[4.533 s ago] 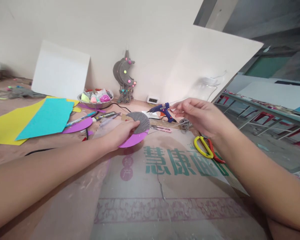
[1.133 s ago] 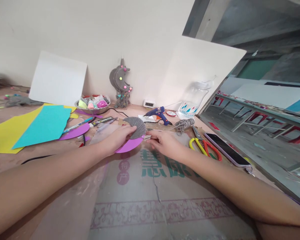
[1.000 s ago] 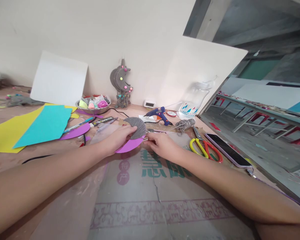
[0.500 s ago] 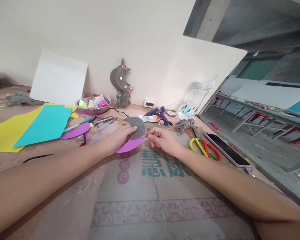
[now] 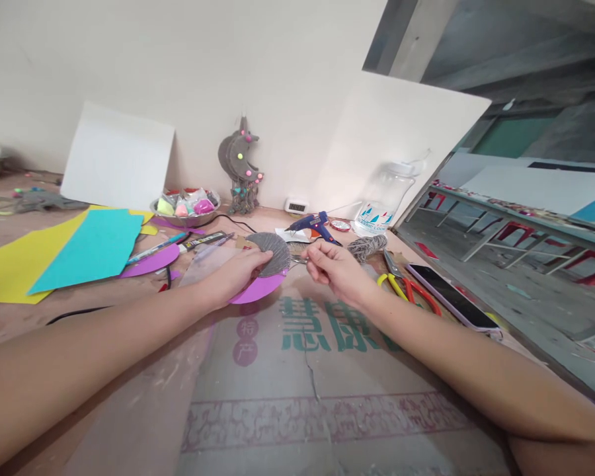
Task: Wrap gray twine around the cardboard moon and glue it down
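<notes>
Grey yarn (image 5: 270,244) covered the flat, rounded piece (image 5: 276,263), purple card (image 5: 260,289) showing below, which the left hand (image 5: 238,270) gripped toward the worktop's (image 5: 270,218) back edge. The right hand (image 5: 330,266) pinched its fingertips together, any strand unclear. Winding seemed in hand; the next move seemingly called for even tension.
</notes>
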### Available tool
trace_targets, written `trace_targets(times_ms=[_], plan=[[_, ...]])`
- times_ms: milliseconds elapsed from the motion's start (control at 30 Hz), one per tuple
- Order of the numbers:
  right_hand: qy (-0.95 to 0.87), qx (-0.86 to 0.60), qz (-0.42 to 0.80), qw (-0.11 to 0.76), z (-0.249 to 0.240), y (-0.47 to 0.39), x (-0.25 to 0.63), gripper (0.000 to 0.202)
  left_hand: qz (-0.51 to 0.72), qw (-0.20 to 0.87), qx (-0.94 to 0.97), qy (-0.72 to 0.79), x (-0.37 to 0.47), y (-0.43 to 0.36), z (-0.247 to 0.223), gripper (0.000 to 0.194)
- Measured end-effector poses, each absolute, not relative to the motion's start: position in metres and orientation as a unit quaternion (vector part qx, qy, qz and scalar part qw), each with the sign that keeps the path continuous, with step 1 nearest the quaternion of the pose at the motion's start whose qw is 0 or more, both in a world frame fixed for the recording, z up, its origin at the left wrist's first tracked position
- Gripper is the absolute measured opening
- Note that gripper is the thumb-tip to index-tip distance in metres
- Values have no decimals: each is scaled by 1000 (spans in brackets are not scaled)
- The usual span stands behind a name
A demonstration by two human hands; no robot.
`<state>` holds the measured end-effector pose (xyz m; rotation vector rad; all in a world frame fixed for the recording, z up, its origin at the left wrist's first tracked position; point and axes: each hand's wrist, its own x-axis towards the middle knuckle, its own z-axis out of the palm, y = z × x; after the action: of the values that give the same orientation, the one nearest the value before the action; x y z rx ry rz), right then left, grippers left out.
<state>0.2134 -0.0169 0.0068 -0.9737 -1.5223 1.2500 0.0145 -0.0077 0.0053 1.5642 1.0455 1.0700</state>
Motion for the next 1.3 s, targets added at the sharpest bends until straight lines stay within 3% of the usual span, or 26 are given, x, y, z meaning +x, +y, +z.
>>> trace_targets(times_ms=[367,600,933,1300], plan=[[-664,-407,275,564,75,-31,234,20,404,417,670,463,11,-10,8,28],[-701,-386,327,502,75,-44,224,13,406,401,680,460,11,-11,9,31],[-741,-390,407,365,63,-61,205,20,406,463,668,418,11,-10,5,31],[-784,-397,347,329,65,-61,206,20,414,399,703,419,10,-8,6,32]])
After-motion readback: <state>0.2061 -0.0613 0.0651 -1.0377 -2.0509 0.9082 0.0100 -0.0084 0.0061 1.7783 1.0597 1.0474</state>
